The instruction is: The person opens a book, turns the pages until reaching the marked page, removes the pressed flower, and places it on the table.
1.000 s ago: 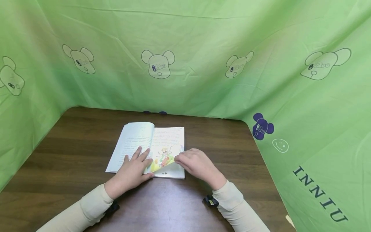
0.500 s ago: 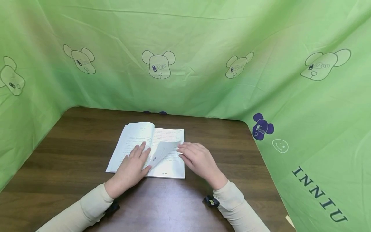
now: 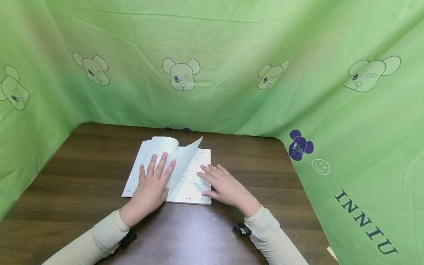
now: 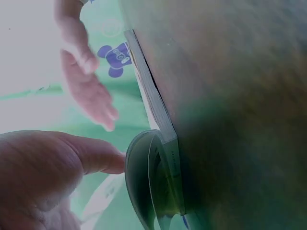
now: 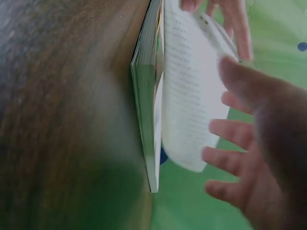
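Note:
An open book (image 3: pixel 137 167) lies on the table, one page (image 3: pixel 183 162) standing up slantwise from near its spine. My left hand (image 3: pixel 149 189) rests on the left-hand pages with its fingers spread, the thumb near the spine; in the left wrist view its thumb touches the curved pages (image 4: pixel 136 167). Over the right half of the book, my right hand (image 3: pixel 225 186) has its fingers spread and holds nothing. The right wrist view shows that hand (image 5: pixel 254 153) apart from the raised page (image 5: pixel 187 96), with the thick page block (image 5: pixel 146 43) beyond.
The brown wooden table (image 3: pixel 82 162) extends around the book. A green curtain (image 3: pixel 225 103) with bear-head drawings surrounds its back and sides. Dark devices are strapped at both wrists, one by the right sleeve (image 3: pixel 242 229).
The page my right hand pinched has been let go and has swung up and leftward. My right hand's fingers have spread. My left hand has straightened its fingers a little farther up the left pages.

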A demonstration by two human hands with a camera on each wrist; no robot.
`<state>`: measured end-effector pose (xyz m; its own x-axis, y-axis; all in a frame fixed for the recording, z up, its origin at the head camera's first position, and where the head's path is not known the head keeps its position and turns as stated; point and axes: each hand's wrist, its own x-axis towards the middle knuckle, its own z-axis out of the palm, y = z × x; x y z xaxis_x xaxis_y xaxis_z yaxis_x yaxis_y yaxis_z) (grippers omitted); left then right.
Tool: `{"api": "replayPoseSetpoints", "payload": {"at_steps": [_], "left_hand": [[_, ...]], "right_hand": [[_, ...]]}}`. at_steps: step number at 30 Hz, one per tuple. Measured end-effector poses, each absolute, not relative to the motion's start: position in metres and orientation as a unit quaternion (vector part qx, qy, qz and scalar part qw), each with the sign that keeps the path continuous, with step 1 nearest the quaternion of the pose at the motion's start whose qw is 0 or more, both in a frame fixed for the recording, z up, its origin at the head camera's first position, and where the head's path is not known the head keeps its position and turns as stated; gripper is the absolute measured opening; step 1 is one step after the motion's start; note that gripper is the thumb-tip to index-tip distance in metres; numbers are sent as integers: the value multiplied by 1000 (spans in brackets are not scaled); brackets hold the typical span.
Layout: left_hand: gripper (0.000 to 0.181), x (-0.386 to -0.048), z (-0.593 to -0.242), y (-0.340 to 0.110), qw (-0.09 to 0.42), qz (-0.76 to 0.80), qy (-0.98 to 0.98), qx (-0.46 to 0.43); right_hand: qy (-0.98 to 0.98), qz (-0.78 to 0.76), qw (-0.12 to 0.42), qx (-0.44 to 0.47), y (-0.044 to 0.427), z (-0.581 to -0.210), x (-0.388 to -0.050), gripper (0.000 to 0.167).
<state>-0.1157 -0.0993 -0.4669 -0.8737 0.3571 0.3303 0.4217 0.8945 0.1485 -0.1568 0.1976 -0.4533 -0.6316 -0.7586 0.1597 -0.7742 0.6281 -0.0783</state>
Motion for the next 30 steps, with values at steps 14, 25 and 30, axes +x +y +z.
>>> {"api": "replayPoseSetpoints", "payload": {"at_steps": [14,25,30], "left_hand": [[80,-112,-466,-100,147,-109,-963,-196],[64,-113,-464,-100,39,-104,-960,-255],[48,-112,-464,-101,4,-103,-965,-240]], "right_hand": [[-904,73,-75,414,202,-469,-154,92],[-907,59,-90,407,202,-472,-153,92],[-905,68,-89,411,202,-471,-151,90]]}}
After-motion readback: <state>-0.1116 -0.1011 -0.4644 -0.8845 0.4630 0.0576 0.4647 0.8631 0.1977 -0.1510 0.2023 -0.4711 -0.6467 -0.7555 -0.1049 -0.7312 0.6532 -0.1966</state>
